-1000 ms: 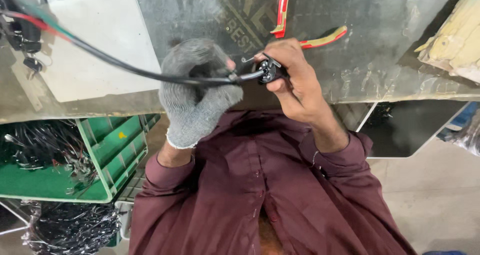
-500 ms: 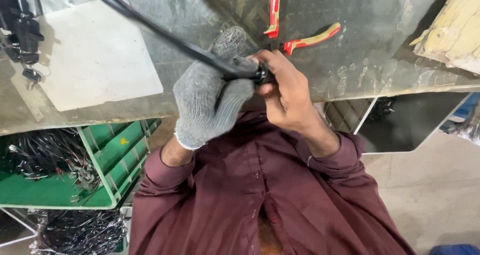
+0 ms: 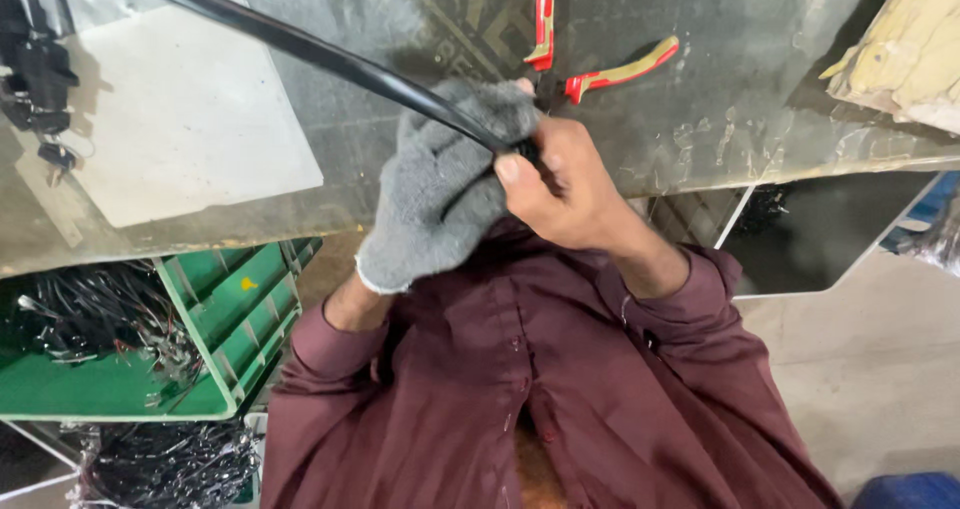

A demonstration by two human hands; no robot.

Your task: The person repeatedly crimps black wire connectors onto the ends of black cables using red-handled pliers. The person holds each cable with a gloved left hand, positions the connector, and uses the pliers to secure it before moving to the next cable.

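Observation:
My left hand [image 3: 440,184], in a grey knit glove, is wrapped around a thick black cable [image 3: 300,44] that runs up to the top left across the bench. Pressed against the glove, my bare right hand [image 3: 560,184] pinches the near end of the same cable, and its fingers hide the end piece. Both hands are held over the front edge of the glass-topped bench [image 3: 760,99], in front of my maroon shirt.
Pliers with red and yellow handles [image 3: 585,54] lie on the bench just behind my hands. A white sheet [image 3: 190,119] lies at left, black connectors [image 3: 35,79] at the far left, yellowish cloth [image 3: 905,49] at top right. A green crate [image 3: 220,319] with black wire bundles stands below left.
The cable has swung from nearly level to a steep slant toward the top left. My hands have closed together, and the black end piece seen earlier is now hidden in my right hand.

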